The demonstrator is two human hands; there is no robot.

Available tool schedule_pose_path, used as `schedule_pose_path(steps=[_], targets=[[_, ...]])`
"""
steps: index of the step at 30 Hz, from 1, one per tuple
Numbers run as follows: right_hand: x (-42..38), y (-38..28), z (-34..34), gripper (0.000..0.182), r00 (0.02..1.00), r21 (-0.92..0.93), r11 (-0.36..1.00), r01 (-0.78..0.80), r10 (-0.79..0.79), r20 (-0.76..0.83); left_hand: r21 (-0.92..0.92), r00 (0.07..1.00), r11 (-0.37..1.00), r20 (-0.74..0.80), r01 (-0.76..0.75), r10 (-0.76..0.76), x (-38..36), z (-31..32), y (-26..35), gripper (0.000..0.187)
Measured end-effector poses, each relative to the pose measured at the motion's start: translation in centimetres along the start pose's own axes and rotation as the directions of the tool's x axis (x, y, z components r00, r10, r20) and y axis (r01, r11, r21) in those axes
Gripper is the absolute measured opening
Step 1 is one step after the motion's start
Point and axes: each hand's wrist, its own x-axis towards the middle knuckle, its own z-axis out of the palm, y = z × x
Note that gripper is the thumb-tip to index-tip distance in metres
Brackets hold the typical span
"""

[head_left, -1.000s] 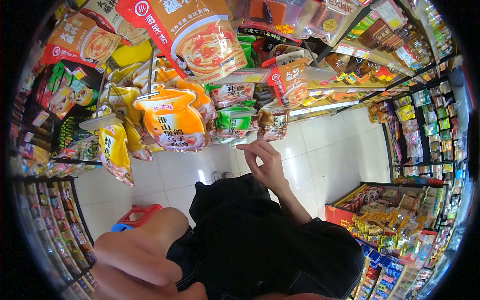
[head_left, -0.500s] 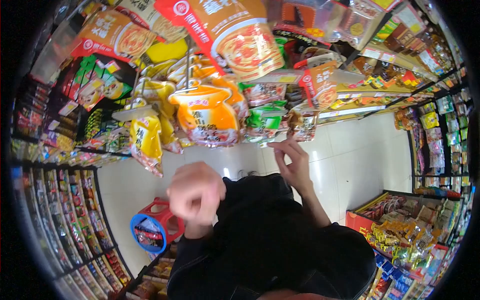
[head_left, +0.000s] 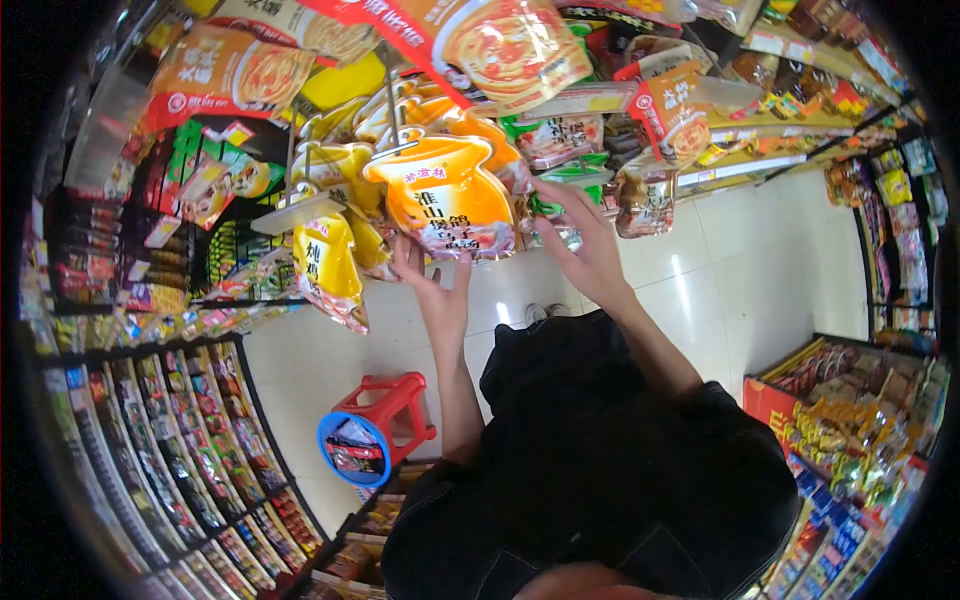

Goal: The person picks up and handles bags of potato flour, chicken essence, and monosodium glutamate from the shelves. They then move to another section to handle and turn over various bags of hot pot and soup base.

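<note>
An orange pot-shaped soup-seasoning pouch (head_left: 450,195) hangs from a metal hook at the front of a row of like pouches. Below its lower left edge is my left hand (head_left: 437,290), fingers spread and fingertips right at the packet. My right hand (head_left: 590,245) is open along its right side, fingers stretched upward and partly overlapping the green packets (head_left: 575,180) behind. A yellow pouch (head_left: 328,262) dangles to the left of my left hand. To the right of my right hand hangs a brown packet (head_left: 647,200).
Large red and orange pouches (head_left: 510,50) hang over the far side. A red stool (head_left: 405,410) and a blue-rimmed basket (head_left: 325,455) with packets stand on the tiled floor at left. A promotional bin (head_left: 850,400) of snacks is at right, with packed shelves (head_left: 180,440) around.
Both hands have moved up to the orange pouch, one on each side. My left hand has gone from closed to spread. The view has shifted, and the shelf goods appear farther right.
</note>
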Motion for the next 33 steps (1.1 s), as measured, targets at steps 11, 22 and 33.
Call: schedule_pose_path(steps=[11, 22, 33], targets=[[3.7, -1.4, 1.4, 0.071, 0.997, 0.097, 0.994, -0.051, 0.045, 0.066, -0.095, 0.912, 0.967, 0.366, 0.235, -0.186, -1.8, -3.0, 0.4, 0.038], [2.0, -5.8, -2.7, 0.100, 0.955, -0.064, 0.997, -0.037, 0.054, 0.290, 0.245, 0.886, 0.941, 0.453, -0.234, 0.103, -5.9, -5.6, 5.7, 0.029], [-5.0, -5.6, -9.6, 0.087, 0.982, -0.381, 0.921, -0.081, 0.140, 0.130, 0.070, 0.667, 0.960, 0.732, -0.271, 0.135, -8.6, 1.7, 1.4, 0.020]])
